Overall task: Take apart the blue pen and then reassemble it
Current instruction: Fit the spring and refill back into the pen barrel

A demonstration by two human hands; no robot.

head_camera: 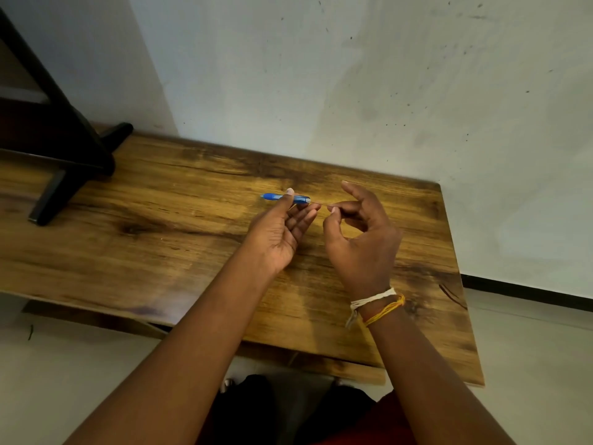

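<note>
The blue pen barrel (300,198) lies level above the wooden table (160,239), pinched between thumb and fingers of my left hand (279,236). Its open end faces right. A thin refill (321,204) sticks out of that end toward my right hand (359,239), whose thumb and forefinger pinch its right tip. The refill is faint and partly blurred. Both hands hover over the middle of the table, a few centimetres apart.
A black stand (64,146) with angled legs rests on the table's back left corner. A pale wall (353,75) rises right behind the table. The table's right edge (455,284) drops to a light floor. My knees show below the front edge.
</note>
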